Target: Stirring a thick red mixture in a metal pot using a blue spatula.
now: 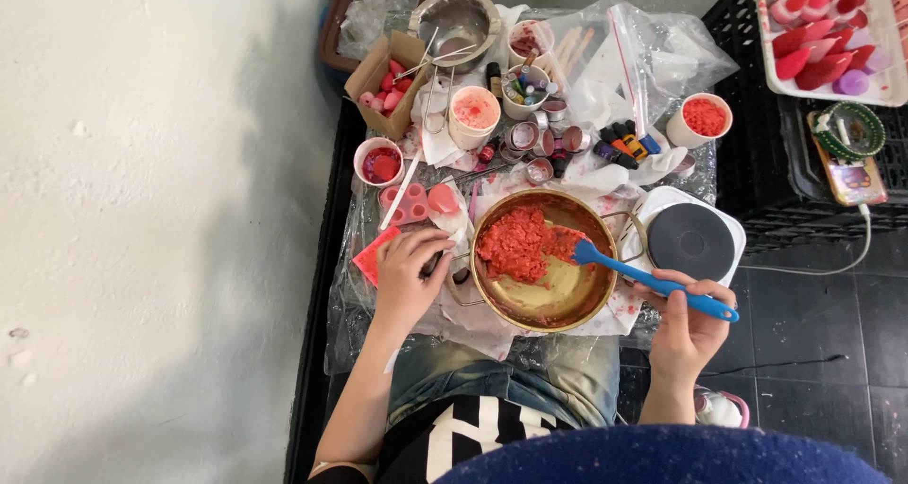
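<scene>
Your worktop (pixel 352 285) is a low surface wrapped in clear plastic, crowded toward its far edge with cups and small bottles. At its near edge, just in front of your knees, sits the gold metal bowl (pixel 558 300), with a heap of red crumbly wax (pixel 515 243) piled against its far-left wall. Just beside the bowl, at the near right corner, stands a white hot plate (pixel 692 240) with a dark round top. Your right hand (pixel 683 331) has its fingers clenched around the handle of the blue spatula (pixel 653 281), whose blade rests in the bowl touching the red heap. Your left hand (pixel 409 276) has its fingers curled onto the bowl's left handle, gripping it at the rim.
</scene>
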